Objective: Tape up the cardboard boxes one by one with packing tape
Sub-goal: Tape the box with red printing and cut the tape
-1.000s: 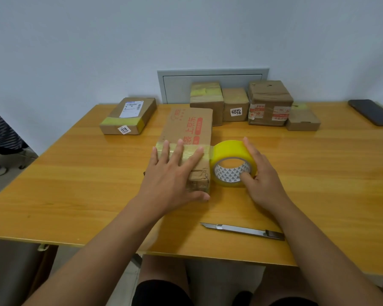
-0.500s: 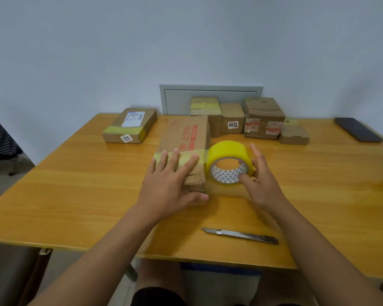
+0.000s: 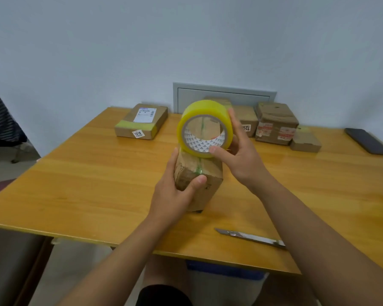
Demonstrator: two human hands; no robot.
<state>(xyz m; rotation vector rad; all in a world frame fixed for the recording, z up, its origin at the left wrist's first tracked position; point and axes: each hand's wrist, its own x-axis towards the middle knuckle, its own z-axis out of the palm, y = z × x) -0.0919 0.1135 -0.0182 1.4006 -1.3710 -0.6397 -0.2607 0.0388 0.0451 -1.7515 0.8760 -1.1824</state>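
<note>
A long brown cardboard box (image 3: 208, 173) is tipped up on its far end in the middle of the wooden table (image 3: 86, 173), its near end raised toward me. My left hand (image 3: 175, 191) grips that raised end, thumb across its face. My right hand (image 3: 237, 155) holds a yellow roll of packing tape (image 3: 205, 128) above the box's top edge, thumb on the lower rim and fingers behind. A strip of tape runs from the roll down the box face.
A metal utility knife (image 3: 250, 237) lies near the table's front edge. A flat box labelled 1218 (image 3: 142, 122) sits back left. Several taped boxes (image 3: 276, 122) line the back by a grey wall panel (image 3: 223, 93). A dark phone (image 3: 368, 141) lies far right.
The box went from lying flat to tipped up on end. My left hand moved from pressing its top to gripping its end. My right hand lifted the roll off the table.
</note>
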